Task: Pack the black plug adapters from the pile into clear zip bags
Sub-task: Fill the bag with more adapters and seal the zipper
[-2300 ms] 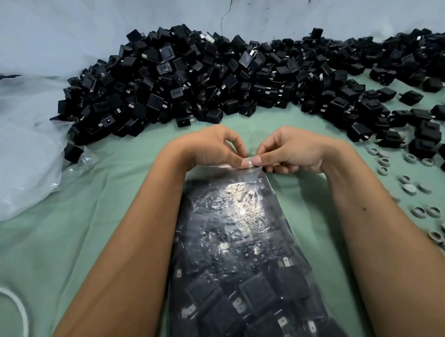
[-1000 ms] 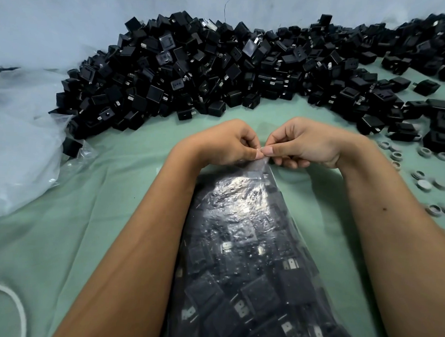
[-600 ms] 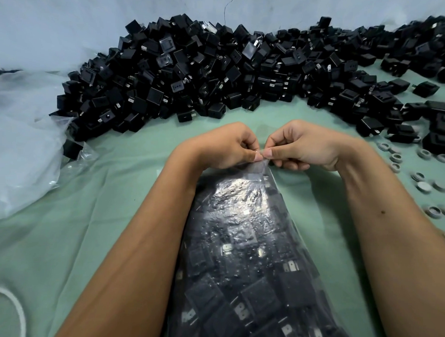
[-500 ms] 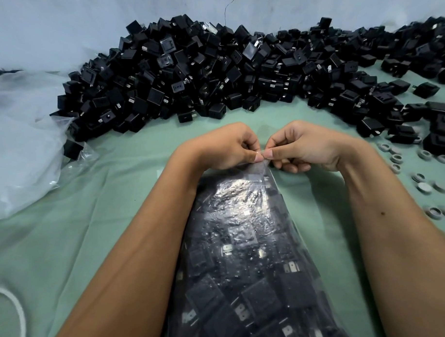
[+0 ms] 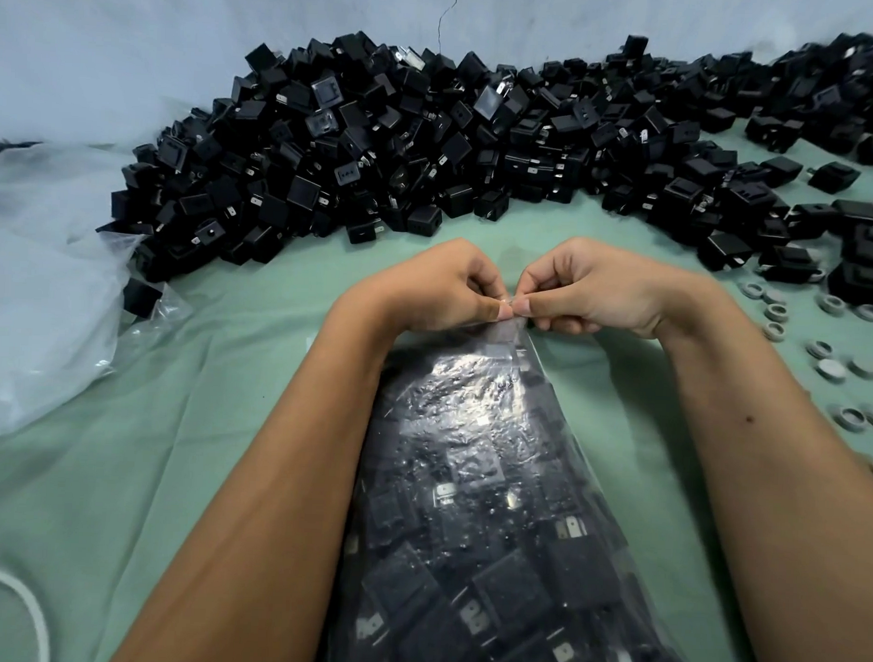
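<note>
Between the forearms, a filled clear bag (image 5: 474, 480) lies lengthwise, its mouth pinched at the far end by left hand (image 5: 426, 291) and right hand (image 5: 594, 291), thumbs touching; sealing would run sideways.

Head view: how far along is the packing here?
Done: one clear zip bag is full of adapters. In hand: left hand and right hand pinch its top edge together. Left: the big pile of black plug adapters lies unpacked.

Glossy crinkled clear plastic bag (image 5: 476, 421); matt black plastic adapters (image 5: 431, 147); smooth green cloth (image 5: 148, 444).
</note>
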A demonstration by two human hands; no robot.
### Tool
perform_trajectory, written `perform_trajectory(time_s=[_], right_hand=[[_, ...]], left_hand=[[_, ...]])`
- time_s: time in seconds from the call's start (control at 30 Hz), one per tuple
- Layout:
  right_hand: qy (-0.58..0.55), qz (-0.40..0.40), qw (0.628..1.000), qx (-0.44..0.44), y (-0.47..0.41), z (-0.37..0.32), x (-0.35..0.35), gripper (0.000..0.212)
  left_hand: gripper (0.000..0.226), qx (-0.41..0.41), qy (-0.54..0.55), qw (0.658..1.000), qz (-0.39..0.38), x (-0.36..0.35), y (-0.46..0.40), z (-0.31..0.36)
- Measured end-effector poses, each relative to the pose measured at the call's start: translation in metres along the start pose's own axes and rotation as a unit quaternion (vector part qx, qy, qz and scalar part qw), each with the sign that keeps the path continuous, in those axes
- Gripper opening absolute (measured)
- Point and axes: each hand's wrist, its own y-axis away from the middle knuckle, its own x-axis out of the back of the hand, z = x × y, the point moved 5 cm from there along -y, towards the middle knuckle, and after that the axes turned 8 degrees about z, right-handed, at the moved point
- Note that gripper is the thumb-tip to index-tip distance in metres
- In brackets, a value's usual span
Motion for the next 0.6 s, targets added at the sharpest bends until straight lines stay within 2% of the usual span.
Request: perform_trajectory(time_s=[0.27, 0.6], right_hand=[[0.004, -0.002, 1.000, -0.011, -0.0010, 0.0026, -0.0003, 0.014], [0.025, 0.000, 1.000, -0.007, -0.0031, 0.0020, -0.0008, 0.015]], left_hand=[[0.013, 0.037, -0.014, 0.999, -0.009, 0.0032, 0.0032, -0.0053], [0.020, -0.009, -0.022, 0.999, -0.039, 0.0024, 0.0057, -0.0014]])
